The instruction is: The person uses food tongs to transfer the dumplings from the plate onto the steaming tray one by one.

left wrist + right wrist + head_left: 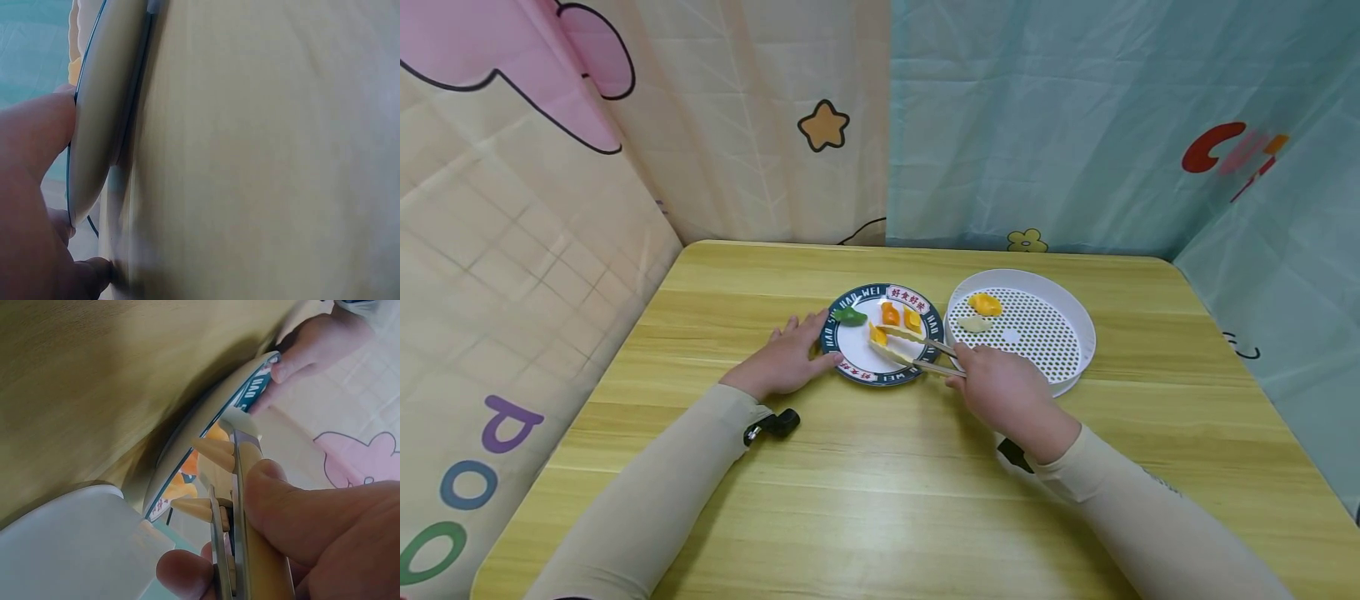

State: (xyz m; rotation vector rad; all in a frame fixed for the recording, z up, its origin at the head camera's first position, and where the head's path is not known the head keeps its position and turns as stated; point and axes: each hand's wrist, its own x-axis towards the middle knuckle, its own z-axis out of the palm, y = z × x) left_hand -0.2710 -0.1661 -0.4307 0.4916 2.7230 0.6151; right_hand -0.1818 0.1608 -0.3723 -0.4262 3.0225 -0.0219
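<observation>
My right hand (1007, 392) grips a pair of tongs (936, 367), thumb along one arm in the right wrist view. The pale tong tips reach over a round plate (831, 333) with a dark lettered rim, one on either side of a yellow-orange dumpling-shaped piece (877, 335). Also on the plate lie a green piece (850, 317), an orange piece (890, 313) and a yellow piece (913, 320). With fingers spread, my left hand (786, 357) touches the plate's left rim; in the left wrist view its thumb (44, 128) lies against the edge.
Right of the plate stands a round white tray (1088, 333) with a perforated base, partly behind my right hand. A yellow dumpling-shaped piece (985, 304) and a whitish one (974, 323) lie in it. Curtains (1037, 125) hang beyond the wooden table (865, 500).
</observation>
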